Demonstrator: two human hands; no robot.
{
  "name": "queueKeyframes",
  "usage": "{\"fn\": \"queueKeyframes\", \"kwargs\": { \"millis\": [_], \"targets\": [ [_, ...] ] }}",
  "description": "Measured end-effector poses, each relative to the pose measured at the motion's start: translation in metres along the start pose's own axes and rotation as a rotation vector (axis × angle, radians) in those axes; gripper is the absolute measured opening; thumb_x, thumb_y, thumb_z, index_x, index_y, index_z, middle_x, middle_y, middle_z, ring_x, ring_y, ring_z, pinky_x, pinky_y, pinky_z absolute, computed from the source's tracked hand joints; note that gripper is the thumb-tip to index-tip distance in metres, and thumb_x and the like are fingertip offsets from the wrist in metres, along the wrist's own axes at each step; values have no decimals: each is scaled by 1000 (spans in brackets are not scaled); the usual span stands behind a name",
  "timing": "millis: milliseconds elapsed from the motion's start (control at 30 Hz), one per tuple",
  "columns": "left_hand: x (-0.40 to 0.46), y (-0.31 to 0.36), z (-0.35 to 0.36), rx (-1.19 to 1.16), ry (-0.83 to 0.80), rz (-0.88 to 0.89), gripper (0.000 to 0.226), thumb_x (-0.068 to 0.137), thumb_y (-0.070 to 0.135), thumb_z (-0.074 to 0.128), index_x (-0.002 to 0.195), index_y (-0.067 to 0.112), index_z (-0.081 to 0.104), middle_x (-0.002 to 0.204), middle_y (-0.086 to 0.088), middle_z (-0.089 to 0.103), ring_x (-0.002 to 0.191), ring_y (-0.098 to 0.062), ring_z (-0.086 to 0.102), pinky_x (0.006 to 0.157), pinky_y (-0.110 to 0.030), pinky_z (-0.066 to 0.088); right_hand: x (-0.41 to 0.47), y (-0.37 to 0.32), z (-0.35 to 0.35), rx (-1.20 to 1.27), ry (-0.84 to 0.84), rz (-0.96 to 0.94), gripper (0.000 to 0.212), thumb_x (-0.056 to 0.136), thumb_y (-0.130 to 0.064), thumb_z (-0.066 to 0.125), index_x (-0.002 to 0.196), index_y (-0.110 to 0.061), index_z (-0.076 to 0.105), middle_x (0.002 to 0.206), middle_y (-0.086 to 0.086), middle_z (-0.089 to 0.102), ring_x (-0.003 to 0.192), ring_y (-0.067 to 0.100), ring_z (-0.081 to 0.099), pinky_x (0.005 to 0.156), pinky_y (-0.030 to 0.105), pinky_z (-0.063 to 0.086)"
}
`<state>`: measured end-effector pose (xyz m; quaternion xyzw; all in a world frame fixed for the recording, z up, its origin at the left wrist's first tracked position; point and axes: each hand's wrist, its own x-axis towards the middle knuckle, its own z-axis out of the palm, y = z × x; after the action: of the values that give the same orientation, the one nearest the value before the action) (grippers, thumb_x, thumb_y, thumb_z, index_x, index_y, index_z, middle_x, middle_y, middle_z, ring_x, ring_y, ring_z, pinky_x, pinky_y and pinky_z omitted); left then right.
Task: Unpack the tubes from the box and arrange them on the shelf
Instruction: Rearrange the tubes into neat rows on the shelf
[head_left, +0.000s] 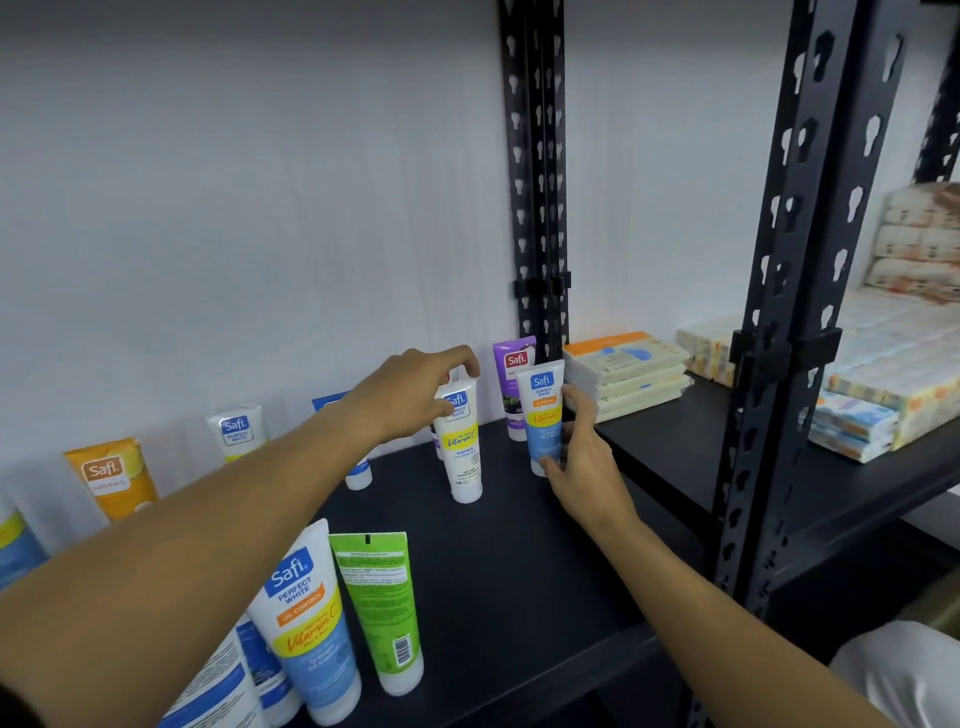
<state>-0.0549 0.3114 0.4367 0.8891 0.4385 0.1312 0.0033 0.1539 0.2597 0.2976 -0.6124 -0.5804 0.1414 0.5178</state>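
White and blue-white tubes stand cap-down on the black shelf (519, 571), left hand (410, 392) pinching the white tube (462, 447), right hand (584, 457) gripping the blue-white tube (543, 415), tissue packs (623, 379) far right.

Both bare forearms reach forward and up from the bottom edge, converging toward twelve o'clock. The left hand (415, 395) comes in from eight o'clock, palm down, wrist slightly arched, fingers curled downward with fingertips (470, 366) closing in a grip on the top of a white tube (462, 452). The right hand (582, 452) enters from five o'clock, thumb side up, fingers and thumb wrapped around the side of a blue tube (545, 421) at eleven o'clock of its palm.
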Motion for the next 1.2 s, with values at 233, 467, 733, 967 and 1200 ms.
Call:
{"fn": "queueKeyframes", "kwargs": {
  "millis": [233,467,733,967,1200],
  "targets": [
    [2,-2,-1,31,0,10,47,90,15,69,119,42,44,120,-4,63,101,-25,64,82,-40,59,1,1,0,-4,-9,8,94,87,1,68,145,-48,13,137,-2,54,122,17,57,99,45,53],
    [1,-3,1,43,12,14,46,90,16,69,121,40,45,124,-3,62,103,-25,64,82,-38,58,2,1,0,-9,-12,3,93,88,0,68,146,-47,13,139,-2,53,124,18,56,100,45,52],
    [-1,0,2,66,25,20,45,91,16,68,126,35,45,125,-2,62,103,-21,63,73,-24,50,3,0,-1,1,-27,15,93,88,1,67,146,-48,13,140,-1,52,124,18,55,100,45,51],
    [-2,-1,1,58,21,18,46,90,17,68,123,37,44,122,-1,63,100,-20,63,75,-28,54,3,-1,-2,-5,-29,11,93,89,1,67,147,-48,13,140,-1,52,123,17,56,99,44,52],
    [-2,-1,1,52,15,5,45,92,19,67,127,34,44,125,0,63,103,-19,62,75,-26,52,3,-1,-1,11,-33,35,93,89,1,66,150,-43,12,138,-1,53,121,15,57,98,39,52]
  ]
}}
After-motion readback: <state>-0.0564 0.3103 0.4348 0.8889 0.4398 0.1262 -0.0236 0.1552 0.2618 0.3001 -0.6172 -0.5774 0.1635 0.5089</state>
